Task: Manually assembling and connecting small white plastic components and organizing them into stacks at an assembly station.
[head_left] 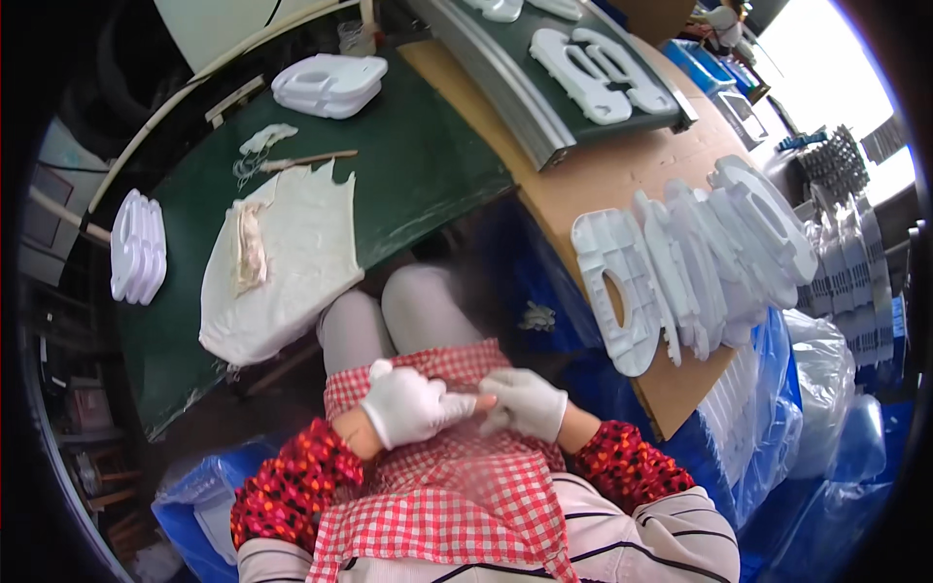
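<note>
Both my hands wear white gloves and meet over my lap, above a red-and-white checked apron [447, 496]. My left hand [410, 403] holds nothing that I can see. One of its fingers stretches toward the right hand, with a bare fingertip showing past the glove. My right hand [527, 403] is closed, its fingertips pressed together right beside that bare fingertip. Whatever they pinch, if anything, is too small or hidden to make out.
Ahead stands a dark green table [418, 165] with a white cloth [301, 253] and stacked white plastic parts [330, 85]. More stacked white parts [139, 248] sit at its left edge. On the right, white panels [622, 291] lean on cardboard [564, 194] beside a conveyor [505, 87].
</note>
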`<control>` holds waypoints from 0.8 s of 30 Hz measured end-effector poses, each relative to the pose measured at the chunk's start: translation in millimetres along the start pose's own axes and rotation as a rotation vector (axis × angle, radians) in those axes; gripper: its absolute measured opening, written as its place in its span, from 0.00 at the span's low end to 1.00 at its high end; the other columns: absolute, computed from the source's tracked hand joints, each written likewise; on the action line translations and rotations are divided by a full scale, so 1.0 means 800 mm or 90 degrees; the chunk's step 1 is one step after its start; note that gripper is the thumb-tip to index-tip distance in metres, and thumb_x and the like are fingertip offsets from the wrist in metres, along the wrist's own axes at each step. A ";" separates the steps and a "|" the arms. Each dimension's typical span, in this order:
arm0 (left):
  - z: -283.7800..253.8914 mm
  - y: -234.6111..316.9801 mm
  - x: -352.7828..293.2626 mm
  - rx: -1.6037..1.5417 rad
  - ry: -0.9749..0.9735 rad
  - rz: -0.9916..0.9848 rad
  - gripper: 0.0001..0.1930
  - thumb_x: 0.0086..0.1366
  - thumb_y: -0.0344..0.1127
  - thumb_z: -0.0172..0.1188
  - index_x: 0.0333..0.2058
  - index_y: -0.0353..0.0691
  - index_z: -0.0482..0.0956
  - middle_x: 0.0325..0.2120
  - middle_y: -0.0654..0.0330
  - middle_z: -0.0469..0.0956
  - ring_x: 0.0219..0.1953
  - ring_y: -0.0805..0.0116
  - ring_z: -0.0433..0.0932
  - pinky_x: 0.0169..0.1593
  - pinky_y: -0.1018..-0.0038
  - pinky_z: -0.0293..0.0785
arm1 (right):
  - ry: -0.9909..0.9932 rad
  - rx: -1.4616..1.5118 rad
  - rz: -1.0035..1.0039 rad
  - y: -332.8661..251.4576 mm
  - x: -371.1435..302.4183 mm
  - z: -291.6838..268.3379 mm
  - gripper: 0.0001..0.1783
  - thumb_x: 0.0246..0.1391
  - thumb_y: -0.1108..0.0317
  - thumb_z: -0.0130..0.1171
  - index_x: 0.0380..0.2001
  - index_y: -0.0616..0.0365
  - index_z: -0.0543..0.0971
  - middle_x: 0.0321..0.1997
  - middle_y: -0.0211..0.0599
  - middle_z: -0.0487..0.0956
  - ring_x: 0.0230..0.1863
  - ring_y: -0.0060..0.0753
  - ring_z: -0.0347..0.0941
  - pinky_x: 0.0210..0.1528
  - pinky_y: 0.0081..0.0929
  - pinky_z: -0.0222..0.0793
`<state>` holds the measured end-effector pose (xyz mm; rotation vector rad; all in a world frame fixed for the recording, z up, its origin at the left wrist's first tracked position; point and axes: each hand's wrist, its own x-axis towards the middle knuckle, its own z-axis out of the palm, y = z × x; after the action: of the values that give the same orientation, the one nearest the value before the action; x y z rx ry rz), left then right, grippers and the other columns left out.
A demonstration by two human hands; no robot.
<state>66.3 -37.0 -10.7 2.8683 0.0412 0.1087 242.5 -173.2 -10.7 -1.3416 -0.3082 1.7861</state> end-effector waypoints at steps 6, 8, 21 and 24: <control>-0.006 -0.025 0.017 -0.367 -0.005 -0.130 0.16 0.65 0.46 0.55 0.48 0.50 0.77 0.31 0.49 0.78 0.30 0.52 0.79 0.34 0.66 0.76 | 0.238 -0.816 -0.724 -0.056 -0.012 0.019 0.18 0.40 0.79 0.57 0.39 0.62 0.75 0.44 0.46 0.74 0.45 0.48 0.73 0.44 0.33 0.72; 0.006 -0.032 0.015 -0.485 -0.044 -0.158 0.16 0.66 0.47 0.53 0.43 0.43 0.77 0.26 0.56 0.79 0.25 0.62 0.78 0.30 0.70 0.73 | 0.149 -0.872 -0.734 -0.046 -0.001 0.026 0.20 0.39 0.80 0.57 0.41 0.63 0.75 0.45 0.47 0.74 0.47 0.51 0.71 0.44 0.35 0.72; -0.085 -0.045 0.016 -0.690 -0.309 -0.391 0.15 0.64 0.41 0.49 0.39 0.34 0.74 0.27 0.58 0.77 0.26 0.68 0.77 0.26 0.73 0.74 | 0.119 -0.973 -0.657 -0.031 0.021 0.034 0.07 0.53 0.66 0.55 0.31 0.56 0.71 0.28 0.41 0.75 0.27 0.48 0.74 0.29 0.41 0.70; -0.093 -0.099 -0.005 -0.548 -0.044 -0.094 0.16 0.65 0.39 0.50 0.46 0.34 0.72 0.36 0.53 0.79 0.40 0.64 0.79 0.40 0.69 0.76 | 0.194 -0.794 -0.665 -0.026 0.021 0.038 0.07 0.56 0.67 0.53 0.30 0.60 0.72 0.26 0.47 0.75 0.27 0.53 0.73 0.28 0.41 0.67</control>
<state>55.4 59.1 39.0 1.9994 0.1514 -0.0070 225.2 -139.4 2.9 -1.6683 -1.7488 0.3720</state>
